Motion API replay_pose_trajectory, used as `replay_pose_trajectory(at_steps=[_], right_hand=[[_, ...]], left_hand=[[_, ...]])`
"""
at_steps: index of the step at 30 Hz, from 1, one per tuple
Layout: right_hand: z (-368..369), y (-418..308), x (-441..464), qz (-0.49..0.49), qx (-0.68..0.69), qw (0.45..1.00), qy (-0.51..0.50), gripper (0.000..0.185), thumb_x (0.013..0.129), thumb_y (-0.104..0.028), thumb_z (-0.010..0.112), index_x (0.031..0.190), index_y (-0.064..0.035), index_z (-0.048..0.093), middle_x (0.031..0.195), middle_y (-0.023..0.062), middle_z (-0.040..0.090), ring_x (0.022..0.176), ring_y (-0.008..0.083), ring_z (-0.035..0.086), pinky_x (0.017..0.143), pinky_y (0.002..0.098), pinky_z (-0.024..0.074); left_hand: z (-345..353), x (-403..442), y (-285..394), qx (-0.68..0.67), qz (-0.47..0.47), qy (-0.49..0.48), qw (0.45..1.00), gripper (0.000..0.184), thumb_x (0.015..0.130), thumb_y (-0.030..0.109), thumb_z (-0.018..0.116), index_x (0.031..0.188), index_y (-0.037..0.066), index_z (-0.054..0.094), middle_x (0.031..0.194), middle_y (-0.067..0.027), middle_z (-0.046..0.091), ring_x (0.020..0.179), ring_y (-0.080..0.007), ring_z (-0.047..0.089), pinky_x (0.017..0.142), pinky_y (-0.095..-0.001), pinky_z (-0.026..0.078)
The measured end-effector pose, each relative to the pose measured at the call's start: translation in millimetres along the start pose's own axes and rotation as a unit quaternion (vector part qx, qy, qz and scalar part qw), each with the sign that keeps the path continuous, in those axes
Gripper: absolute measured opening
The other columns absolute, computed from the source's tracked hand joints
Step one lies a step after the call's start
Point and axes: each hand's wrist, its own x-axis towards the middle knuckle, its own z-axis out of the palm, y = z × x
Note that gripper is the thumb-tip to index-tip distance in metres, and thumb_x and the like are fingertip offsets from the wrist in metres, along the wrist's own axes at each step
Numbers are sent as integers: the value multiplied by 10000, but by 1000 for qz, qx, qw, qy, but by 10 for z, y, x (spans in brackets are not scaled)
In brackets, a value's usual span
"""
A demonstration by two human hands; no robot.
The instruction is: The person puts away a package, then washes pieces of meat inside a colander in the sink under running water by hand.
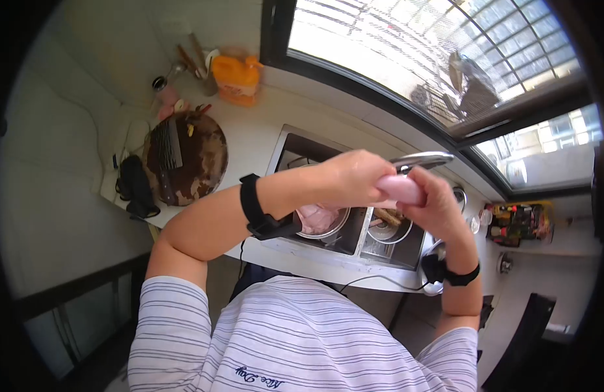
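Above the sink, my left hand and my right hand are both closed around a smooth pale pink lump, one at each end. Its kind is hard to make out, as the fingers cover parts of it. Just behind the hands is a silver faucet. Below, the left basin holds a metal bowl with pink pieces that look like raw meat, partly hidden by my left forearm. A metal pot with brownish pieces sits in the right basin.
On the left counter lies a round wooden chopping board with a cleaver on it. An orange jug stands at the back beside utensils. A dark-framed window borders the sink. Condiments stand to the right.
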Motion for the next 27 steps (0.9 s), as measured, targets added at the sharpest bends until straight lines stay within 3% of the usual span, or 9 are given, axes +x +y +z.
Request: replay_pose_trajectory(at_steps=[5,11,15,17,18,20,24,26,27], right_hand=[[-444,-232,-74,-50,12,998,42,252,635,-50,595,856,-22,478,675,121,502,607,219,491,576,305,416],[36,22,-143,-13,128,992,9,248,666,-26,603,891,-28,498,728,128,535,664,218,542,608,312,442],[1008,616,-19,53,114,990,-70,252,672,-94,627,898,-39,530,781,172,588,747,324,589,655,377,463],[1778,1240,93,59,105,989,-84,268,651,-112,633,892,-38,541,777,183,589,759,336,587,666,393,459],[2136,1518,140,78,106,987,-88,310,641,-128,636,927,-43,556,804,190,599,778,350,587,685,404,462],[2741,1995,286,122,69,984,-106,368,630,-144,636,983,-51,584,859,213,611,834,367,585,733,404,468],[2955,2362,641,183,118,973,-71,313,657,-183,650,933,-41,611,875,205,623,841,318,606,743,390,473],[3440,2986,761,225,174,957,-56,288,710,-231,677,892,-14,630,873,151,642,821,235,613,733,363,482],[3347,2979,763,254,250,930,-84,289,718,-215,694,901,0,635,878,98,639,816,199,599,709,328,489]], left_hand=[[-225,112,514,16,-7,17,1000,212,736,207,643,816,16,595,711,-147,602,668,-247,601,616,-329,459],[-40,-106,252,-4,-67,-11,998,161,721,159,627,812,30,593,703,-108,608,616,-183,569,577,-296,438],[571,-422,-887,113,-111,21,987,176,685,140,639,845,66,626,781,-135,612,745,-277,600,660,-347,459],[865,-520,-1440,100,-237,-20,966,211,703,216,650,878,99,643,856,-163,563,839,-320,543,752,-397,439],[1038,-573,-1707,185,-260,-10,948,270,719,342,649,925,167,653,943,-141,572,905,-356,521,795,-448,423],[1362,-589,-2296,174,-316,-2,933,256,725,329,649,935,182,655,1000,-148,564,957,-340,508,853,-444,388],[1650,-291,-2798,31,-327,192,925,131,761,166,587,812,54,631,756,-148,619,733,-302,602,677,-373,477],[1742,-69,-3031,-383,-201,249,866,116,764,63,509,707,17,598,624,-92,598,596,-217,591,549,-321,476],[1635,-6,-2866,-465,-191,298,812,168,761,12,465,645,32,585,613,-57,588,565,-152,556,512,-303,457]])
